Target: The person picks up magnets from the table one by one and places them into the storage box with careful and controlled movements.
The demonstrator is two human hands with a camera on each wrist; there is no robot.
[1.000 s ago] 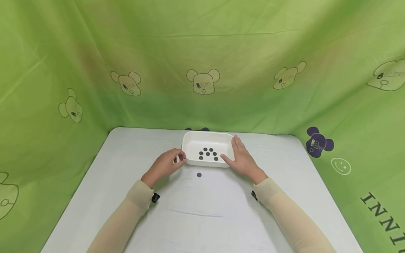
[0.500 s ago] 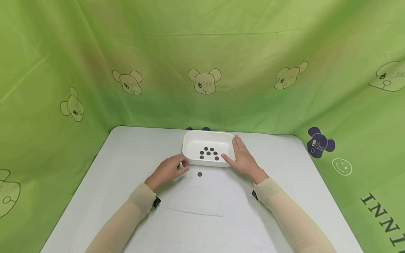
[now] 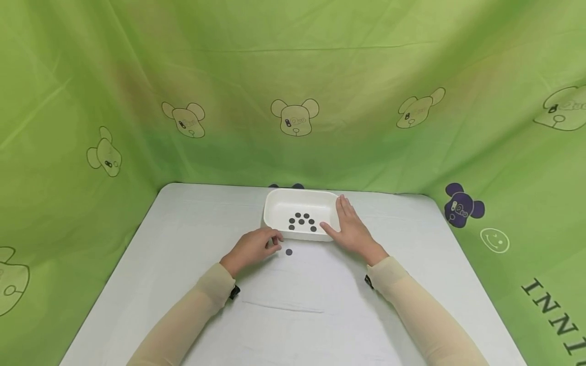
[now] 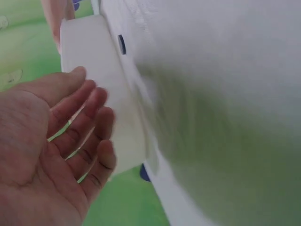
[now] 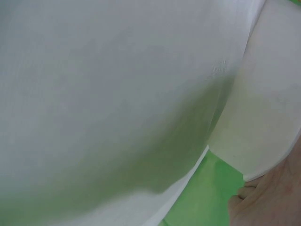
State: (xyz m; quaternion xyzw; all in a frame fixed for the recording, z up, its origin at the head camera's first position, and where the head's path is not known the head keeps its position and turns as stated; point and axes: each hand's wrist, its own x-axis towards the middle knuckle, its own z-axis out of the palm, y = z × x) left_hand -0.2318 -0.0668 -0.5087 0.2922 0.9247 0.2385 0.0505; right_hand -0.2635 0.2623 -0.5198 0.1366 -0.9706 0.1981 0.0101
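A white rectangular tray (image 3: 293,236) with raised walls stands near the table's far edge. Inside it lie several small dark round discs (image 3: 301,221), grouped toward the front. One more dark disc (image 3: 289,252) rests on the tabletop just in front of the tray, and the left wrist view shows this disc (image 4: 122,44) too. My left hand (image 3: 254,247) hovers beside that disc, fingers loosely bent and apart from the thumb, holding nothing. With straight fingers along the tray's right end and the thumb over its front rim, my right hand (image 3: 351,231) steadies the tray.
A white cloth-covered table (image 3: 284,325) lies under both arms, with a crease in front of the tray. Green curtains (image 3: 293,61) with printed bear heads surround it at the back and both sides.
My left hand has moved from the tray's left end rightward and nearer, to beside the loose disc. The right hand, tray and discs stay in place.
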